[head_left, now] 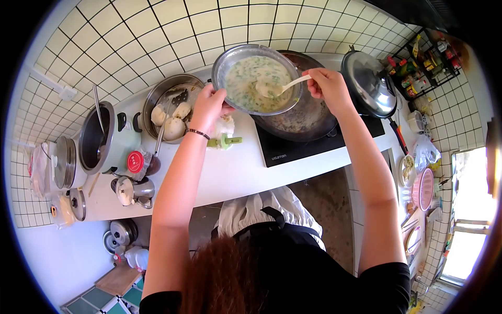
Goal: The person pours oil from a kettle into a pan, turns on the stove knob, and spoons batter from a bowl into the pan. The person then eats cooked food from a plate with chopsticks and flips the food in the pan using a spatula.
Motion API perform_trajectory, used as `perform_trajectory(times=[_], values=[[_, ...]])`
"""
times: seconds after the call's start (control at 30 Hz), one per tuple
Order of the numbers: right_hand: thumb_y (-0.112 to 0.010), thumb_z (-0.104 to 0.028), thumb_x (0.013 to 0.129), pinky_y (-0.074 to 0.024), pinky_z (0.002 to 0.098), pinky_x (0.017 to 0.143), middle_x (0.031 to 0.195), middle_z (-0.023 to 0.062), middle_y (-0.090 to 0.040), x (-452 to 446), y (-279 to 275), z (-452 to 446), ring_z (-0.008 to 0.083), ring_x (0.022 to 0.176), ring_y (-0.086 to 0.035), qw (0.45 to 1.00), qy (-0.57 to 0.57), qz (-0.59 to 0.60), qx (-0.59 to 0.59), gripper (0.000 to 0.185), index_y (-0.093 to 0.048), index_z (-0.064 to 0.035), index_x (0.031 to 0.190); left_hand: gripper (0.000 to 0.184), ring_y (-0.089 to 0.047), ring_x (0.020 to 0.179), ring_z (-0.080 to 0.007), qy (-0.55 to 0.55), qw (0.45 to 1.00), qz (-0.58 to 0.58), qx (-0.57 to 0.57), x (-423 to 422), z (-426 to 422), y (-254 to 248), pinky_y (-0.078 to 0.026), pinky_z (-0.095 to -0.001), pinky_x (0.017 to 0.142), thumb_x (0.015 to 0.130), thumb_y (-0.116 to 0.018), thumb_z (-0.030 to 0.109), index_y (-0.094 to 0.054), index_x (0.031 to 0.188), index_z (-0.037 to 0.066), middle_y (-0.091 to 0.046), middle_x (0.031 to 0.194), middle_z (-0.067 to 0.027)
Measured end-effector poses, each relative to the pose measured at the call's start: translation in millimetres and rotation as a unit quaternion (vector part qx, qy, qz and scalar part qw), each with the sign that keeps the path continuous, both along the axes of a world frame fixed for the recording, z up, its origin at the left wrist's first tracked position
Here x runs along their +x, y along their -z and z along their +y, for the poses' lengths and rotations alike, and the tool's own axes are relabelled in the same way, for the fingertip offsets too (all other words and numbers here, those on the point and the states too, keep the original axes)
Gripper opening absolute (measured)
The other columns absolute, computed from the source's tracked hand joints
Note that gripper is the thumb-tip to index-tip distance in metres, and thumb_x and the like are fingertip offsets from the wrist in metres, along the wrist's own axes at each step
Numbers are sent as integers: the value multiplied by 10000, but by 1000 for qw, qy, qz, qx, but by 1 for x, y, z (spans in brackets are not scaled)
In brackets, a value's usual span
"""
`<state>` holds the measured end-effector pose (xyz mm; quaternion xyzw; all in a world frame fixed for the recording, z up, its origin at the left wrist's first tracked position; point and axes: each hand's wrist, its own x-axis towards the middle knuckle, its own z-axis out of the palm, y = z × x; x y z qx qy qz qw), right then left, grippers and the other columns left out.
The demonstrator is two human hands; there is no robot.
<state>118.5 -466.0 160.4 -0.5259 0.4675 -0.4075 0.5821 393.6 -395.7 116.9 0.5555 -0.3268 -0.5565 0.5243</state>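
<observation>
My left hand [212,107] grips the near left rim of a metal bowl [217,68], which is held up and tilted over the left part of a wok. In the bowl is a pale batter [246,78] flecked with chopped greens. My right hand [329,89] is closed round the handle of a white spoon [295,82], whose head dips into the batter. Below the bowl, the dark wok [308,118] sits on a black induction cooktop [280,152]. Part of the wok is hidden behind the bowl and my right hand.
Left of the bowl stands a steel pot [151,91] holding white buns [175,128]. A green clip [225,141] lies on a bag nearby. Further left are a deep cooker pot [112,146] and a kettle [133,191]. A lidded pan [368,83] stands on the right, near a spice rack [426,65].
</observation>
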Motion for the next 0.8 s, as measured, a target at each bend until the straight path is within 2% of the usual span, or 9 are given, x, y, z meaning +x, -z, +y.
perform_trajectory(times=[0.4,0.47,0.6,0.73,0.8], values=[[-517,-129,898,-394,209,508,702,39,-545,-63,-21,-54,92,583,-482,997,39,-5,-62,233,-628,72,940,217,-630,886,-217,-6,999,-51,14,12,-29,5,-539,-367,819,864,-444,87,-518,1033,-26,-602,984,-118],[-528,-154,896,-415,204,528,705,29,-551,-77,-18,-62,90,589,-493,996,50,16,-66,241,-636,57,942,209,-640,836,-217,-13,999,-43,1,18,-30,6,-551,-361,792,869,-457,98,-523,1011,-42,-609,954,-120],[-522,-149,899,-437,211,523,712,34,-574,-93,10,-69,97,592,-528,994,91,52,-35,231,-642,45,936,224,-644,823,-226,-21,999,-45,-3,19,-26,2,-550,-359,790,880,-441,98,-518,1025,-55,-610,953,-128],[-522,-140,896,-447,225,503,714,54,-601,-96,66,-70,109,582,-558,991,105,80,4,226,-642,48,934,230,-644,821,-232,-34,998,-55,5,25,-25,10,-552,-360,777,879,-436,95,-521,1026,-60,-610,960,-134],[-526,-140,892,-448,231,494,705,63,-613,-94,100,-72,112,565,-563,991,98,91,6,229,-642,53,935,230,-632,880,-232,-27,998,-58,13,26,-21,9,-533,-365,818,880,-449,107,-513,1047,-37,-603,1001,-126]])
